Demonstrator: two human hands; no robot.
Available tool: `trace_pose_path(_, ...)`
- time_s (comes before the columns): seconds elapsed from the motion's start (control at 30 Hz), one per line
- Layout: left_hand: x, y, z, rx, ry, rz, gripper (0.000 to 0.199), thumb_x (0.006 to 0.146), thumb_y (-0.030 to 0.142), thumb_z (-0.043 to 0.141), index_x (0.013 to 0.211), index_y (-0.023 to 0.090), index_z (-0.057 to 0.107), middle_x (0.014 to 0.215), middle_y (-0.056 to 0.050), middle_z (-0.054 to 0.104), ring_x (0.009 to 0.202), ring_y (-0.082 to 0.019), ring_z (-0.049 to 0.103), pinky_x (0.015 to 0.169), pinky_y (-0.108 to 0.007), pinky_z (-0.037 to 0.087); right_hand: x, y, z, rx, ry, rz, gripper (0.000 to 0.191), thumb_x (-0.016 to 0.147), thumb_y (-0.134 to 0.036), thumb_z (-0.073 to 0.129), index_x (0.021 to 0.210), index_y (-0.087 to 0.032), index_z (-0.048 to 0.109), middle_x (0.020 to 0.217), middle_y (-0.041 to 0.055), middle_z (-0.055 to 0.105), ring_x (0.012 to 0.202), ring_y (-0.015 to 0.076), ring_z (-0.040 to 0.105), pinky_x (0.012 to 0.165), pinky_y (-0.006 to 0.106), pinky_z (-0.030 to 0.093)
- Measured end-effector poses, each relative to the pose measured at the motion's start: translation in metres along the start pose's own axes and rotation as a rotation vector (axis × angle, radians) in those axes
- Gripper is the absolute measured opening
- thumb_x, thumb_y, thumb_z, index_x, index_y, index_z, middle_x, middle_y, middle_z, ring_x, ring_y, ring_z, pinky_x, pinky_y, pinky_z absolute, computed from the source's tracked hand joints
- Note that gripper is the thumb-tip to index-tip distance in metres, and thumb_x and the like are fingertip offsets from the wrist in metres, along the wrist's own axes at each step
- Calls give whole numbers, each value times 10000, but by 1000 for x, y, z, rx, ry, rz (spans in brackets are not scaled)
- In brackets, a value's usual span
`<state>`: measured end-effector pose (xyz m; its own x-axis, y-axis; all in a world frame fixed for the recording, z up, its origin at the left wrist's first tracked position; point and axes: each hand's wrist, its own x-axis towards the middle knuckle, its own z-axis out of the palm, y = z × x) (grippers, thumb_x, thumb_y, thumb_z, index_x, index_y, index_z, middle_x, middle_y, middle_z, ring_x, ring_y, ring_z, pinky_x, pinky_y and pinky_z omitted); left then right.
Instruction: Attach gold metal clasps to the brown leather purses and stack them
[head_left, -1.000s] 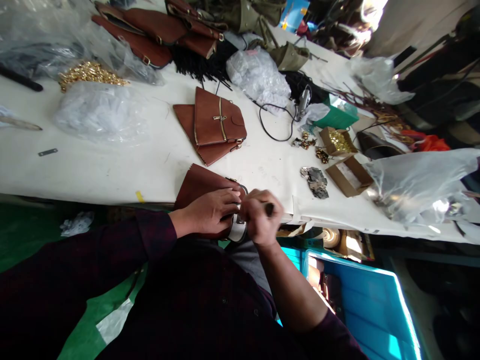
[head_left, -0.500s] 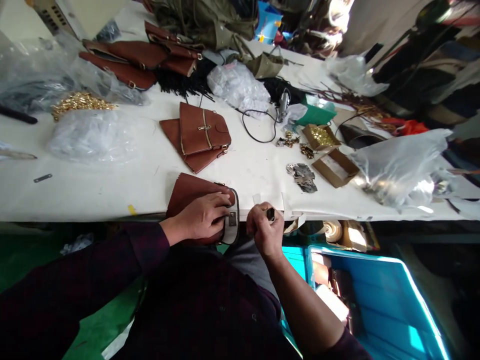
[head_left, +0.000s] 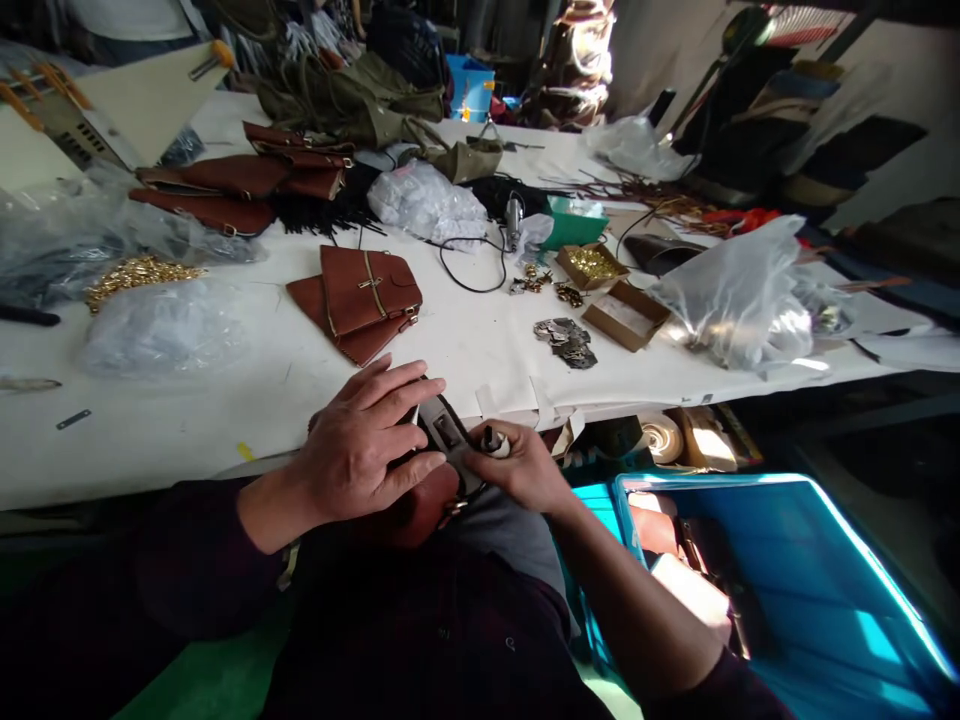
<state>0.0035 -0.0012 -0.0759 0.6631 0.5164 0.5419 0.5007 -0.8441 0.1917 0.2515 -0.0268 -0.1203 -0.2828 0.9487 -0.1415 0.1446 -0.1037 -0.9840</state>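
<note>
The brown leather bag (head_left: 421, 505) is under the left hand (head_left: 367, 440), at the table edge above the lap. Its pale end strip (head_left: 436, 408) faces toward the right hand (head_left: 517, 465); the long axis of this strip runs slanting, from beyond the left fingertips down to near the right wrist side. The left hand lies over the leather with fingers spread; the right one grips a tool (head_left: 495, 441). Beyond the left hand lies a zippered brown bag (head_left: 371, 290). Farther away, pale marks on a dark bundle (head_left: 405, 45) are too small for reading.
</note>
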Motion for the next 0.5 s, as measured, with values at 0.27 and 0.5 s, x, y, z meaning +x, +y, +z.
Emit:
trace_pose_path(0.27, 22, 42, -6, -290, -121, -609, 166, 823, 311, 781, 864, 227, 643, 1167, -51, 789, 1003, -245, 733, 885, -367, 534, 50, -129, -59, -699, -689, -23, 99, 764, -234, 721, 832, -164, 712, 670, -66, 597, 602, 91, 486, 565, 223, 330)
trace_pose_path(0.5, -44, 48, 90, -1028, 178, -1177, 435, 767, 529, 840, 958, 178, 666, 853, -20, 717, 778, -191, 617, 697, -288, 437, 102, -101, -13, -955, -916, 2, 137, 726, -264, 751, 816, -163, 732, 668, -51, 651, 652, 125, 531, 607, 241, 360)
